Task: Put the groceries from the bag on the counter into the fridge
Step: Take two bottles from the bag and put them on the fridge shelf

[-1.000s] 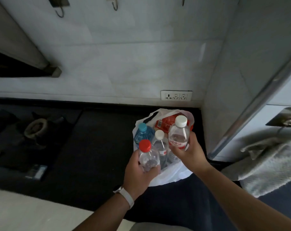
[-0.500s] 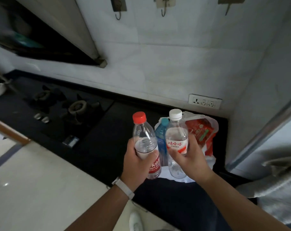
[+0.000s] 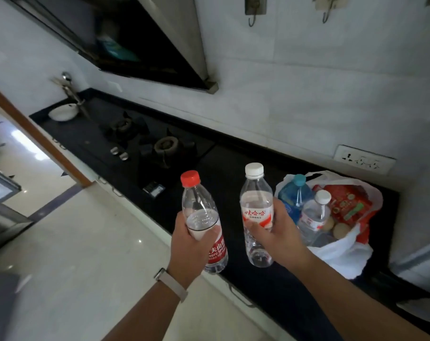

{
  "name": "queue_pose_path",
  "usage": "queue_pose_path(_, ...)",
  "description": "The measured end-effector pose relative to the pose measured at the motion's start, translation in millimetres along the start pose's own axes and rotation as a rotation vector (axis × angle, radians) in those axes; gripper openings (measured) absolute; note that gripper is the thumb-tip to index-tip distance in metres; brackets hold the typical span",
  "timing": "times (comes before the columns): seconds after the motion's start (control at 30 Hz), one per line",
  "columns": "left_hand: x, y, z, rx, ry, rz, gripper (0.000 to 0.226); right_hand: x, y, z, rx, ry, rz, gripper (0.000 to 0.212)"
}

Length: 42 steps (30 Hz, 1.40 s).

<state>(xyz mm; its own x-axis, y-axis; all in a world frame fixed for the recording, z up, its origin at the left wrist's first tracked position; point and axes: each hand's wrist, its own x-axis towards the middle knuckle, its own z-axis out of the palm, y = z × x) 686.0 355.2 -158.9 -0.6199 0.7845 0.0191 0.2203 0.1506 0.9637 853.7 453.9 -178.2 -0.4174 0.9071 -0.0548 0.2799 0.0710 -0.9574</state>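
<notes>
My left hand [image 3: 190,244] grips a clear water bottle with a red cap [image 3: 201,217] upright, left of the counter's front edge. My right hand [image 3: 275,232] grips a second clear bottle with a white cap [image 3: 256,210], also upright, above the black counter [image 3: 223,168]. Both bottles are out of the white plastic bag [image 3: 342,254], which stands open on the counter at the right. Inside it I see a blue bottle [image 3: 295,195], a small white-capped bottle [image 3: 313,217], a red packet [image 3: 349,205] and round pale items [image 3: 340,230].
A gas hob [image 3: 147,143] with two burners fills the counter's middle, under a slanted range hood [image 3: 140,40]. A white bowl [image 3: 62,112] sits at the far left. A wall socket [image 3: 364,159] is behind the bag. The pale tiled floor [image 3: 73,242] lies to the left.
Both hands have lifted their bottles out of the bag and carried them left, away from it. My view has swung left, showing more of the hob and floor.
</notes>
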Motion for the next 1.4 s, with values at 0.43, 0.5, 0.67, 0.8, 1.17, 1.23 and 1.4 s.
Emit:
queue_pose_path(0.43, 24, -55, -196, -0.052, 0.129, -0.009, 0.037, 5, -72, 198, -0.065, -0.125, -0.047, 0.053)
queue_pose_path(0.5, 26, -69, -232, -0.051, 0.170, -0.014, 0.038, 6, -85, 237, -0.071, -0.169, -0.072, 0.050)
queue_pose_path(0.67, 21, -100, -325, -0.061, 0.327, -0.036, 0.040, 6, -115, 330, -0.078, -0.306, -0.122, 0.043)
queue_pose_path(0.8, 10, -119, -386, -0.050, 0.481, -0.068, 0.041, 5, -132, 391, -0.070, -0.419, -0.154, 0.037)
queue_pose_path(1.17, -7, -157, -453, 0.002, 0.720, -0.153, 0.043, 14, -160, 497, -0.082, -0.656, -0.205, 0.033)
queue_pose_path(1.23, -2, -161, -461, 0.018, 0.740, -0.170, 0.044, 23, -158, 511, -0.090, -0.692, -0.205, 0.034)
queue_pose_path(1.4, 28, -171, -483, 0.073, 0.788, -0.201, 0.042, 61, -159, 555, -0.084, -0.755, -0.219, 0.033)
